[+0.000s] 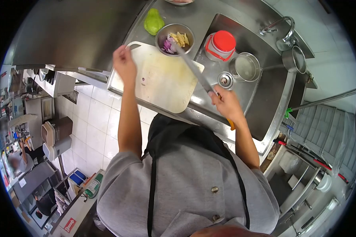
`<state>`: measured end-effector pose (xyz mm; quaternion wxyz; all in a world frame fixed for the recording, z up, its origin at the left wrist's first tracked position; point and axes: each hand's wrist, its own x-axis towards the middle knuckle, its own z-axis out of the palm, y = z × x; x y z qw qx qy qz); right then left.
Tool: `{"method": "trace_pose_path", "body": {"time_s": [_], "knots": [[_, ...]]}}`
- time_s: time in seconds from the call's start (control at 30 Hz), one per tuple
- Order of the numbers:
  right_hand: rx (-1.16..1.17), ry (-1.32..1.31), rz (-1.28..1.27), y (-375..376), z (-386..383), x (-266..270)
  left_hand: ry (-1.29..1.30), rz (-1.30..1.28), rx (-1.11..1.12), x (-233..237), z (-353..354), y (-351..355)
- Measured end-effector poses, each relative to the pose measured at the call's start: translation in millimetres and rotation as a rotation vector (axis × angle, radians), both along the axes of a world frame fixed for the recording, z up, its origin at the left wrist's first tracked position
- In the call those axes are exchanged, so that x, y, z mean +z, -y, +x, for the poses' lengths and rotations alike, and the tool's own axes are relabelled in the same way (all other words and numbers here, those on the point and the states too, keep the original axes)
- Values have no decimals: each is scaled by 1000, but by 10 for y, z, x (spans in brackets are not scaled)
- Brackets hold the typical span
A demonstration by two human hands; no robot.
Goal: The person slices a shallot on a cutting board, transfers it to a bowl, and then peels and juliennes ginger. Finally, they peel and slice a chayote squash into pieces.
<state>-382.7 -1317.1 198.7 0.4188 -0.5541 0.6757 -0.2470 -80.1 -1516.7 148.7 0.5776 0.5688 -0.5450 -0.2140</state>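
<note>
My right hand [227,104] grips a knife [196,72] by its orange handle. The blade points up and left, its tip over the rim of a metal bowl [159,44]. In that bowl lie pale yellow slices [180,39] and pieces of purple onion [170,45]. My left hand [124,65] is at the upper left corner of a white cutting board [162,87], fingers curled in. Whether anything is between those fingers is hidden. One small purple scrap lies on the board. A green chayote [153,22] sits beyond it, left of the bowl.
Right of the board is a steel sink [261,102] holding a red-lidded container [221,45] and a metal pot [245,67]. A faucet [281,29] and another pot [294,59] stand at its far side. Another person [23,162] is in the left background.
</note>
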Motion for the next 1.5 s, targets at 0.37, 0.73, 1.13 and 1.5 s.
{"method": "trace_pose_path", "body": {"time_s": [0.37, 0.73, 1.13, 1.5], "knots": [[262, -639, -495, 522, 1130, -671, -171, 235, 316, 77, 909, -1318], [148, -550, -448, 831, 855, -472, -59, 547, 467, -967, 1751, -2943], [3, -522, -261, 503, 999, -548, -110, 652, 353, -1079, 2494, -2769], [-767, 465, -92, 2087, 328, -1096, 88, 352, -118, -171, 1953, -1241]]}}
